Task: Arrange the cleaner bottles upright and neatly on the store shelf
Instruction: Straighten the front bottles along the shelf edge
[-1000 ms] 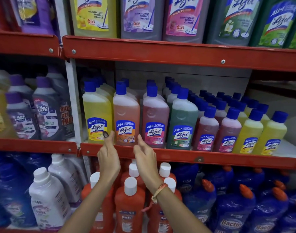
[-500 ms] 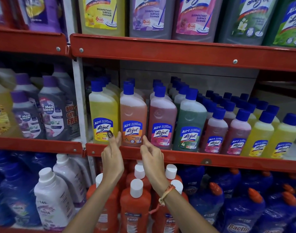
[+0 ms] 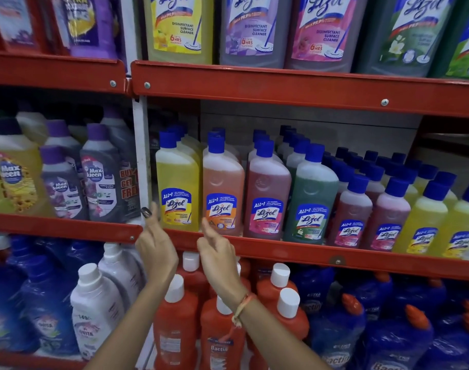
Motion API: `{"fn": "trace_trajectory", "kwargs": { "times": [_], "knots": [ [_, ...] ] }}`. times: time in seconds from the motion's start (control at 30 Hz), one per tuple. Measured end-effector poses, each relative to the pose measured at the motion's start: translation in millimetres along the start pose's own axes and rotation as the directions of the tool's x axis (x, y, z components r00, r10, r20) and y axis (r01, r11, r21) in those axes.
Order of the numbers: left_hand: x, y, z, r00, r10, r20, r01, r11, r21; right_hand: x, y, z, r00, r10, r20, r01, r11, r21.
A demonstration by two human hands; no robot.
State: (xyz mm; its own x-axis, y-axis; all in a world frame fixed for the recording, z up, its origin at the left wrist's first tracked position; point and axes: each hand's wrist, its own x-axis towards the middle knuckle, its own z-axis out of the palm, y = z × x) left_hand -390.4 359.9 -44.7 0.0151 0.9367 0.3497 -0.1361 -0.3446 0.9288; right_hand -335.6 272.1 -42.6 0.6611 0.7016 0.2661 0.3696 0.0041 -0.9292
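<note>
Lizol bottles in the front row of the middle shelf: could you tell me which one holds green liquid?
The green bottle, fourth from the left post. The front bottles to its left are yellow, orange and pink; those to its right are smaller.

Lighting is bright and even across the front bottles. Deep shadow fills the far recess under the red metal upper shelf (image 3: 281, 88). Wide-angle distortion bends edges; overall focus is soft.

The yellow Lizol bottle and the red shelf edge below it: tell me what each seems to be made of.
Yellow Lizol bottle: likely translucent plastic, since the liquid level shows through; its blue cap looks like opaque plastic; the label is glossy.
Red shelf edge: probably painted metal, smooth with a slight sheen and screw heads.
</note>
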Motion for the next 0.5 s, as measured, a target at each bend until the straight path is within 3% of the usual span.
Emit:
{"fn": "trace_trajectory", "kwargs": {
  "times": [0.13, 0.5],
  "knots": [
    [12.1, -3.0, -3.7, 0.995, -0.074, 0.062, 0.067, 0.992, 0.103, 9.6, -10.7, 15.1, 0.996, 0.053, 0.071, -0.054, 0.998, 0.010],
    [1.2, 7.9, -5.6, 0.997, -0.028, 0.076, 0.017, 0.989, 0.145, 14.4, -10.2, 12.2, 0.998, 0.035, 0.055, -0.036, 0.999, 0.031]
  ]
}}
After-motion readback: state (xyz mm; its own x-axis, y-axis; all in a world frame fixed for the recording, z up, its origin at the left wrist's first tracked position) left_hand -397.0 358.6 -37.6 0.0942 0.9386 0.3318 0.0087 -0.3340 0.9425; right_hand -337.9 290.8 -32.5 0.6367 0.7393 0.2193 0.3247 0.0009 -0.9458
